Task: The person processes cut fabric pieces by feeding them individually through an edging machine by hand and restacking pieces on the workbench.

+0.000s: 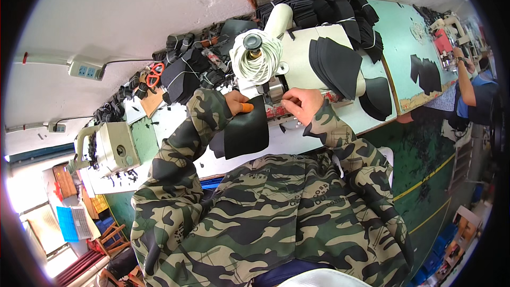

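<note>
My left hand (pixel 235 103), with an orange finger cover on one finger, is closed on the upper edge of a black flat piece (pixel 247 134). The piece hangs over the front of the work table, and its upper right edge lies next to the metal head (pixel 274 90) of a cream machine (pixel 303 48). My right hand (pixel 304 104) is just right of that head, its thumb and fingers pinched together. Whatever it may hold is too small to make out. A coil of white cord (pixel 256 57) sits on the machine. Curved black pieces (pixel 334 66) lie fanned on its bed.
Tied bundles of black pieces (pixel 319 0) are heaped behind the machine. Orange-handled scissors (pixel 154 74) lie at the left among scraps. A second cream machine (pixel 117 146) stands at the far left. A person (pixel 473 93) works at the table on the right.
</note>
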### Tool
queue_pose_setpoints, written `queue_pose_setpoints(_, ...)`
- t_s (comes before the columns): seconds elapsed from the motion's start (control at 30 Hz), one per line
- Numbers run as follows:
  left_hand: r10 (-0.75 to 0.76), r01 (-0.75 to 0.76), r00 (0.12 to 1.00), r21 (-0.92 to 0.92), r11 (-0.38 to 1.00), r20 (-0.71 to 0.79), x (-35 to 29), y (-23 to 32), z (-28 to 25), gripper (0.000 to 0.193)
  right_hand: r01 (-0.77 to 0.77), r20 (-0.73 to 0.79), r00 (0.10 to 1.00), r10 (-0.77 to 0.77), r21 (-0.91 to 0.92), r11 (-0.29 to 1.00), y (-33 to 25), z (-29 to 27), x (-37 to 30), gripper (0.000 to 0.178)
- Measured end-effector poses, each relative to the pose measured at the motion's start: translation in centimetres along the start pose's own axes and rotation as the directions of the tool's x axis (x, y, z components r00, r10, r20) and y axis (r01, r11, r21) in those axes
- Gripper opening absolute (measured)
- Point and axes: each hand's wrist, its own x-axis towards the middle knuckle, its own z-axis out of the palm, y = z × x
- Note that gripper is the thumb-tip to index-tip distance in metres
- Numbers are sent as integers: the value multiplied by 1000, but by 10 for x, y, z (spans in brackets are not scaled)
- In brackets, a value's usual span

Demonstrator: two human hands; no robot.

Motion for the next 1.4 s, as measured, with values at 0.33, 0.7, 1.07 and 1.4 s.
queue_pose_setpoints(0.33,56,-126,964,-258,958,-261,1,37,28,26,184,93,982,-164,-665,724,-12,-7,23,28)
queue_pose_setpoints(0.7,-146,138,989,-374,917,7,-8,28,8,23,-154,121,982,144,78,985,12,-26,-33,25)
queue_pose_setpoints(1.07,-260,299,952,681,669,-162,-23,-57,17,42,-45,-395,841,-369,-732,680,32,-91,-34,23)
queue_pose_setpoints(1.4,-37,-46,974,357,933,223,-51,-62,20,27,-73,131,990,59,109,991,-1,17,-41,30)
